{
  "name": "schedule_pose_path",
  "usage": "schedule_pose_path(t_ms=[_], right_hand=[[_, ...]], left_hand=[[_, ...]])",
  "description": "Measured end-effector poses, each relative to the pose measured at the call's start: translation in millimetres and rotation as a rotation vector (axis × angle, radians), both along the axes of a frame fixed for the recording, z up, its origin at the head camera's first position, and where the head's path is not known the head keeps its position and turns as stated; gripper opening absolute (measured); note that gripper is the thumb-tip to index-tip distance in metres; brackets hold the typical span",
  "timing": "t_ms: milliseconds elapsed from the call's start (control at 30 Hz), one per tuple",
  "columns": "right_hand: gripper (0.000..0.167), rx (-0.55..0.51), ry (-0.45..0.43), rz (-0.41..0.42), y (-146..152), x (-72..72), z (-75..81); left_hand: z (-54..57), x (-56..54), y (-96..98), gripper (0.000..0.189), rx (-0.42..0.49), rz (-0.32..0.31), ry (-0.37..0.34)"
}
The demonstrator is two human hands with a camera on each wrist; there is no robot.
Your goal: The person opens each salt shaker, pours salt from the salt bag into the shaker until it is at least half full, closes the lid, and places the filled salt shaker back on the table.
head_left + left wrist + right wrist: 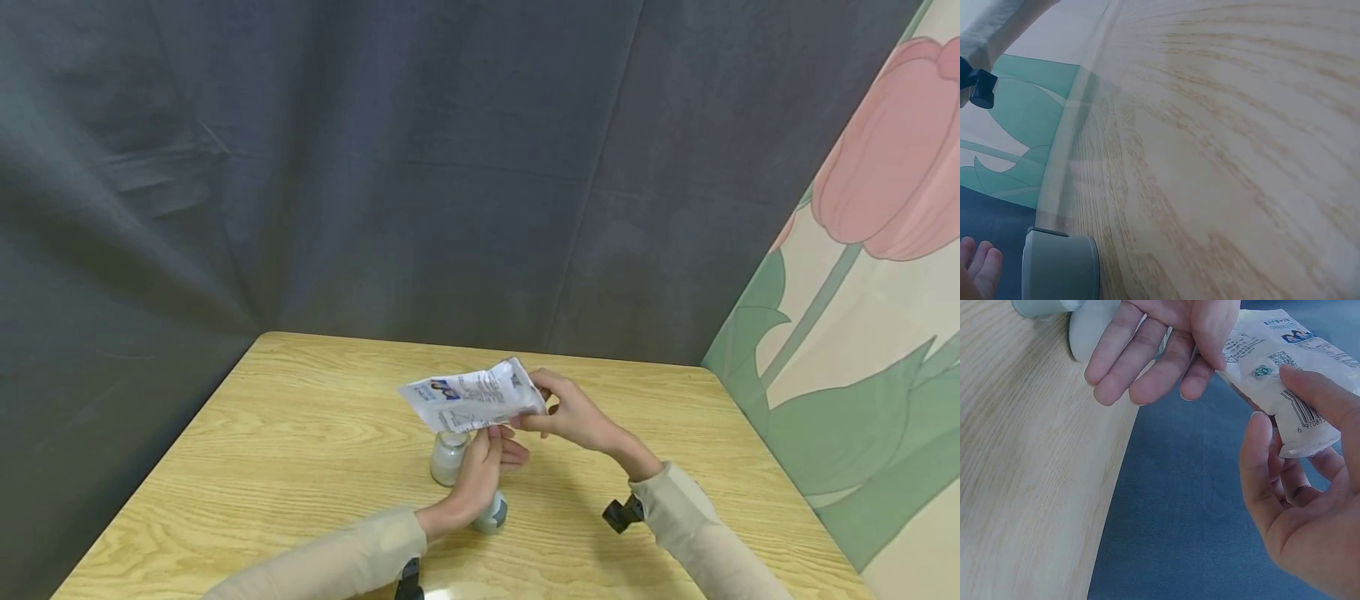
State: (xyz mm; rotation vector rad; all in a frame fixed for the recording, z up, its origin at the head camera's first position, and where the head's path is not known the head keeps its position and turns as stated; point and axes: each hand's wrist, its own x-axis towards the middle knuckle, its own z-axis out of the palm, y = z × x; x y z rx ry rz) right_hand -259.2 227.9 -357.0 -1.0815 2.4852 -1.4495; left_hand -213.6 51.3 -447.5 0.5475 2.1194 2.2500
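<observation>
A white plastic packet with printed text and a small blue picture is held above the table. My right hand grips its right end, thumb on the printed face; a barcode shows in the right wrist view. Under the packet's lower edge is my left hand, its fingers extended. The left thumb is close to the packet; I cannot tell whether it presses on it. A glass jar with pale contents stands just left of that hand. Partly hidden by the left wrist is a grey-green container.
The wooden table carries these things. Behind it hangs a dark curtain. A wall with painted tulips borders the right side. A black wrist camera hangs below the right sleeve.
</observation>
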Motion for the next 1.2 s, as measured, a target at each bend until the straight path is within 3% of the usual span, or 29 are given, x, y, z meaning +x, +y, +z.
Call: schedule_pose_path(t_ms=[300, 767, 1000, 1200], right_hand=[[0.037, 0.008, 0.008, -0.008, -0.1, 0.2, 0.4], [0.038, 0.013, 0.009, -0.016, -0.7, -0.5, 1.0], [0.037, 0.004, 0.011, -0.004, -2.0, 0.4, 0.9], [0.037, 0.010, 0.013, -0.004, -2.3, -0.2, 0.2]], left_hand=[[-1.6, -1.6, 1.5, 0.041, -0.011, 0.007, 0.023], [-0.5, -1.2, 0.2, 0.043, 0.007, -0.011, -0.003], [-5.5, -3.1, -2.1, 0.042, 0.013, -0.025, 0.080], [-3.2, -2.4, -0.9, 0.038, 0.019, -0.013, 0.008]])
